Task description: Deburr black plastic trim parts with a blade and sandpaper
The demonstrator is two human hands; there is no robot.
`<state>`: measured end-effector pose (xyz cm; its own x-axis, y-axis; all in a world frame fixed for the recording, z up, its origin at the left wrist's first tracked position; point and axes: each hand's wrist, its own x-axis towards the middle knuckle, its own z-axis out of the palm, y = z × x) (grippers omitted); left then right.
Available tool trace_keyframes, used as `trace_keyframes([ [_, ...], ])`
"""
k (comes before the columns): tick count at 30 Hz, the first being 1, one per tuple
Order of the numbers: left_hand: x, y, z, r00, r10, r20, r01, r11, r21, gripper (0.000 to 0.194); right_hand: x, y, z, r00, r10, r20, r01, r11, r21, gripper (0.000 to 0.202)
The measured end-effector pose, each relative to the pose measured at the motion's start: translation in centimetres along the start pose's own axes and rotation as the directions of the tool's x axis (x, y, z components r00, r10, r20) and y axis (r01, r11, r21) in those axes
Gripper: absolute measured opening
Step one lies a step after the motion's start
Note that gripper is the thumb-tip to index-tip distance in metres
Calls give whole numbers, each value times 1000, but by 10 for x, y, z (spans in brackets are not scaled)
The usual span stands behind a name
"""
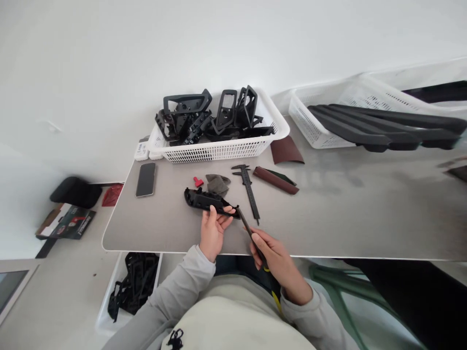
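Note:
My left hand (213, 232) grips a black plastic trim piece (204, 199) by its near side, holding it over the table's front part. A long, thin file (248, 226) with a black and yellow handle is in my right hand (273, 255), its fingers wrapped round the handle. The file's tip meets the right end of the trim piece. Just beyond the piece lie a grey cloth (218, 184) and a small red clip-like part (198, 182). To the right rests a black caliper (249, 190).
A white basket (219, 154) of black frames stands at the back, near reddish-brown sandpaper (276, 180). Farther right, another white basket (310, 131) holds long black strips. A phone (146, 179) lies at left. Below the table edge sits a white bin (105, 311) of black parts.

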<state>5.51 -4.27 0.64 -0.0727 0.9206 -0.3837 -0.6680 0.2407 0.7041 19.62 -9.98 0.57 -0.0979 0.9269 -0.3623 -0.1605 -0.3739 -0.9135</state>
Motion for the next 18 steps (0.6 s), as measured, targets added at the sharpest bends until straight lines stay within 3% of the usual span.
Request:
trace_keyframes([
  [7,2,-1,2,1000,-18,7,18,996,86,33,-4,9,-4,1000,18,-16,-18,999,-40,71],
  [12,4,-3,0,999,-44,7,44,995,90,21,-4,10,-8,999,-25,-28,18,976,-215,65],
  [15,2,-4,-3,997,-47,67,43,997,58,24,-3,1,-10,991,-136,17,131,912,-389,54],
  [18,-3,-5,-5,993,-17,116,9,997,72,33,-2,-7,-10,952,-296,76,287,781,-555,45],
])
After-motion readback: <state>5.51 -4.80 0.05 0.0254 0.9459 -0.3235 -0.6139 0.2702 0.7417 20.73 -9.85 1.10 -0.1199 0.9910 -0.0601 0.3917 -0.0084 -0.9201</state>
